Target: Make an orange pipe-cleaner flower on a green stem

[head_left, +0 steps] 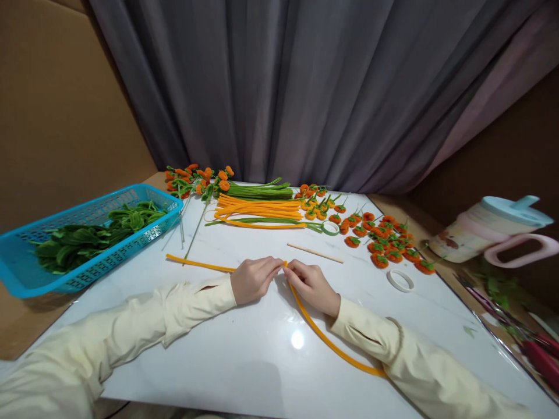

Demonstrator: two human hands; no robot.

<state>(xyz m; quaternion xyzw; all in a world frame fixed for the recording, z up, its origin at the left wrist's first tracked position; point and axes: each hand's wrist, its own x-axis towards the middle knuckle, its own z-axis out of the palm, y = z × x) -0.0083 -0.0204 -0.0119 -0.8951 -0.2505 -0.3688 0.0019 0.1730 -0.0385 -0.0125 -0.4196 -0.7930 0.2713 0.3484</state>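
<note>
Near the middle of the white table, my left hand [257, 279] and my right hand [313, 286] nearly meet, each with its fingers pinched on an orange fuzzy stem. One length of orange stem [201, 265] runs out to the left past my left hand. Another length [332, 344] curves from my right hand down toward my right sleeve. A small orange bit shows between the fingertips; its exact shape is too small to tell. Behind the hands lie a wooden stick [314, 252] and a bundle of orange stems [262, 208].
A blue basket [87, 279] of green leaves stands left. Green stems [257, 192], orange flowers [222, 174] and orange pumpkin shapes [379, 261] lie at the back. Tape rolls [400, 281], a cup [471, 233] and pliers [539, 355] are to the right.
</note>
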